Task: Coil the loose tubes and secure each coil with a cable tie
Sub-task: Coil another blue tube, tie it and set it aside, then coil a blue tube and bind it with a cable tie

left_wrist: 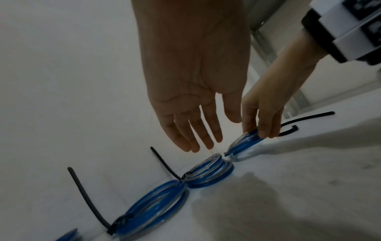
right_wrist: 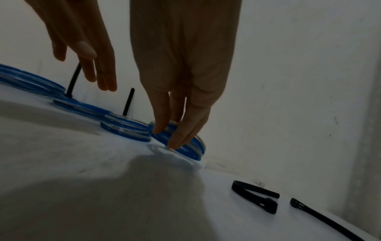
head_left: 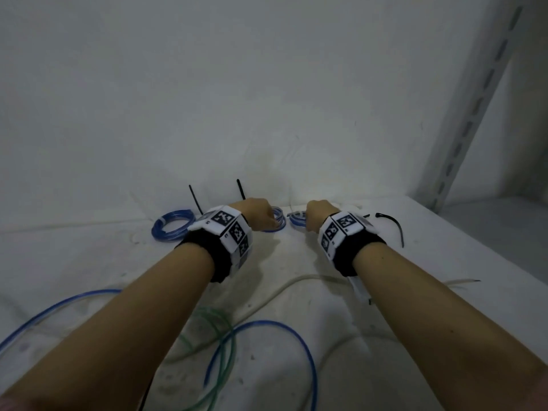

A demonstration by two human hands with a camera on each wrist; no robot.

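Fingers (right_wrist: 177,140): my right ones pinch untied coil (right_wrist: 185,146), left hand (left_wrist: 193,91) slack; risk, coil springing loose once released.

No readable text in any view.
The wrist bands (head_left: 229,232) carry only black-and-white square code patterns; beside them sit tiny marks too small to read, and no label, brand or number shows elsewhere.
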